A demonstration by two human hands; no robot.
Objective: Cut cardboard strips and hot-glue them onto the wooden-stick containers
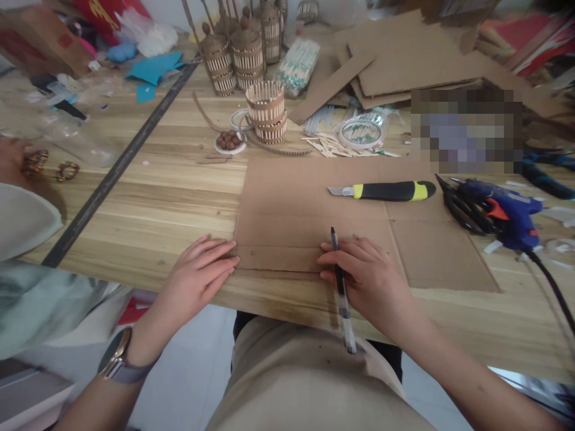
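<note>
Beneath the utility knife (384, 191) and spreading out on both sides of it lies a sheet of cardboard (287, 191), flat on the wooden table (179, 197). Nearer the person than the knife, a narrow band (278, 258) runs along the sheet's near edge; whether it is a separate strip or a folded part, I cannot tell. The left hand (191, 272), to the left of the knife and nearer the person, is open and low, fingers outstretched and fingertips at the band's left end. The right hand (375, 278), on the person's side of the knife, grips a pen (344, 311) in curled fingers, with fingertips also meeting the band's right end. To the right of the knife sits a blue glue gun (516, 227); beyond the knife and to its left stands a slatted cup (266, 114). The cardboard looks light and dry, fairly stiff across its face but likely to bend at its creases, and its smooth surface may slide on the wood if pushed sideways. It is best held by flat fingertips near both ends of the band, pressing evenly, since a hard pinch could crush the edge. The pen seems slim, rigid and easy to hold around its dark barrel.
</note>
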